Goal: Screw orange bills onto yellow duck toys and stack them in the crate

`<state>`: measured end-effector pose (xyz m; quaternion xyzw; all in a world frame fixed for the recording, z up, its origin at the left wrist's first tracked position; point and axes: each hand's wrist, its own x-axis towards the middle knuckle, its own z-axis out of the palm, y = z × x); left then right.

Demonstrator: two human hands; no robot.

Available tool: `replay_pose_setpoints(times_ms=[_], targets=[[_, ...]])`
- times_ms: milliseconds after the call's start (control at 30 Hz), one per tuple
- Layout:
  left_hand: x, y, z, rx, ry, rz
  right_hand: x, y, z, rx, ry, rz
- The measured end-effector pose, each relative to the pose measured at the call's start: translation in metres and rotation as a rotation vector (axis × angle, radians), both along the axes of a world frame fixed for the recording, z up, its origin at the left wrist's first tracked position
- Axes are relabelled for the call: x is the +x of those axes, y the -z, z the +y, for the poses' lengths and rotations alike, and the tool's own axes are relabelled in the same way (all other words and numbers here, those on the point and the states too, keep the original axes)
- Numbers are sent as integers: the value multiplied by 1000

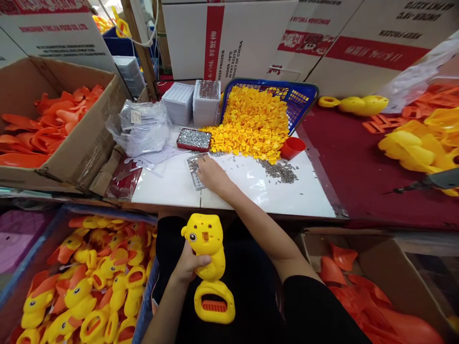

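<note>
Head view: my left hand [191, 264] clasps the yellow toy [214, 266] mid-body — likely light, stiff (good hold); right hand [211, 173] curled, contents hidden.

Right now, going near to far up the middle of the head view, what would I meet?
Yellow toy held in the left hand → small tray under the right hand → red tray of silvery pieces → stacked white trays → white printed cartons.
</note>
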<state>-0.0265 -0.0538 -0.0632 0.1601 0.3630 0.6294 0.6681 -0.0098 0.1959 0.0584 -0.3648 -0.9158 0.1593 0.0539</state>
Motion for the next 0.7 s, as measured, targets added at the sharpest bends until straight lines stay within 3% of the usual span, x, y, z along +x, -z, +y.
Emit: replay_pose_setpoints(times_ms=[167,300,400,533,700], targets=[[9,-29,7,-140,-181,-69,-13,-8,-1,-17,32,-76],[7,-54,7,-94,-133,-196,-9,-18,-2,-35,4,-62],[2,-63,3,-105,-127,-199,17,-23,-20,-130,-112,100],[0,-67,-4,-201,-156,-136,69,-14,-69,-411,-282,601],[4,-69,-2,-318,-187,-74,112,13,-114,-263,-208,766]])
